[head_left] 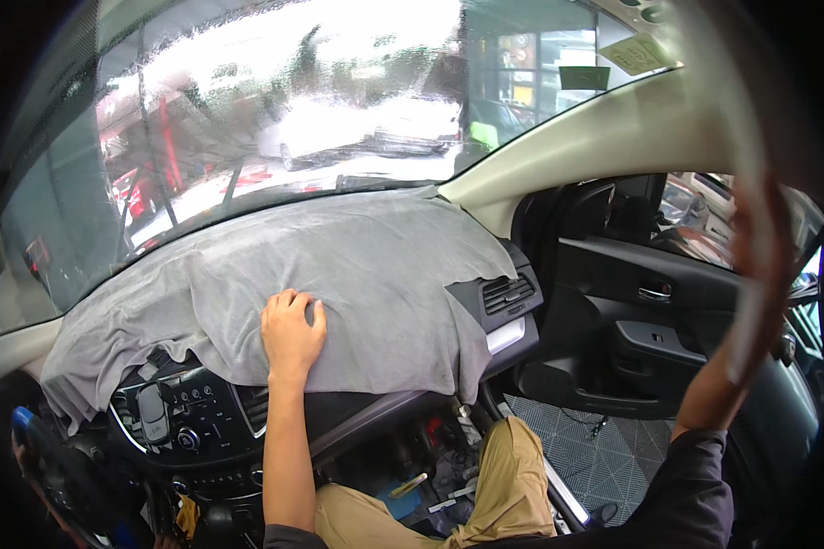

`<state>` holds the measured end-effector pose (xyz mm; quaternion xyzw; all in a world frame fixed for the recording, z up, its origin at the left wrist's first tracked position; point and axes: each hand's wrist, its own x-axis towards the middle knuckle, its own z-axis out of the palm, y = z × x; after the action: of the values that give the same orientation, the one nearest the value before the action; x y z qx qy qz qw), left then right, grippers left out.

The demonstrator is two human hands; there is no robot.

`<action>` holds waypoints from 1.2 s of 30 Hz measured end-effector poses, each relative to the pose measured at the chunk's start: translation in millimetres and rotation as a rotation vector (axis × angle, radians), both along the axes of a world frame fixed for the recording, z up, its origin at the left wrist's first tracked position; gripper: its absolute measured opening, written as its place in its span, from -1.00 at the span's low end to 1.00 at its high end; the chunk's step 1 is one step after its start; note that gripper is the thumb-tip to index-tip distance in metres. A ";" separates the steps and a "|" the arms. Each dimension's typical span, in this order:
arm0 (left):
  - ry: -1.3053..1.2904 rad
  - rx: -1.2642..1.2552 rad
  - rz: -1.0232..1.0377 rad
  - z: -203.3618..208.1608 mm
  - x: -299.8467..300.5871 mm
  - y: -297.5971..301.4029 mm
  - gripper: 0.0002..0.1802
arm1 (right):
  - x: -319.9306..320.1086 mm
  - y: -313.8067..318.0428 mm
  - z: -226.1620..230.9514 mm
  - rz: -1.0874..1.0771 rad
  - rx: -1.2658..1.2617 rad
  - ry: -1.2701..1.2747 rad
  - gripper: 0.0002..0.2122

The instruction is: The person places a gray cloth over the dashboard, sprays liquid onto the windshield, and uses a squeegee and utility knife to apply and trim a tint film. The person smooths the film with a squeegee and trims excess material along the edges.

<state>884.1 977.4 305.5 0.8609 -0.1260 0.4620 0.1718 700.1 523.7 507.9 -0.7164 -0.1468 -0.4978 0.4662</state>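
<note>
A grey cloth (375, 274) is draped over the dashboard of a car. On its front part rests my left hand (293, 331), palm down, fingers bent over the fabric and thumb apart, with nothing visible in it. My right arm is raised at the far right. My right hand (758, 224) is up there by the door window, blurred and partly behind a pale, curved, translucent streak, so its fingers and anything in them cannot be made out. Ahead, the windshield (275, 91) looks wet and rippled over most of its width, with a straight edge to the right.
The passenger door (632, 302) stands open above a grey grid floor (586, 439). An air vent (506, 295) juts out at the cloth's right end. At left are the centre console (197, 416) and steering wheel (55, 480). Loose items lie in the footwell, including a blue one (403, 499).
</note>
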 end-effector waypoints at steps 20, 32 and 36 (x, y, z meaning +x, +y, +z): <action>0.080 0.025 0.087 6.8 12.1 -20.1 -0.75 | -54.7 34.1 20.6 0.042 0.004 0.140 -0.59; 0.057 0.016 0.107 3.2 14.9 -25.0 -0.74 | 254.9 181.1 -51.8 -0.226 -0.678 0.570 -0.56; 0.059 0.033 0.161 2.0 12.3 -3.5 -0.72 | 90.6 135.5 -10.6 0.275 -0.298 0.462 -0.66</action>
<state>896.4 973.9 307.4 0.8843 -0.0589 0.4465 0.1233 790.7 659.2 497.3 -0.8445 -0.2040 -0.2269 0.4401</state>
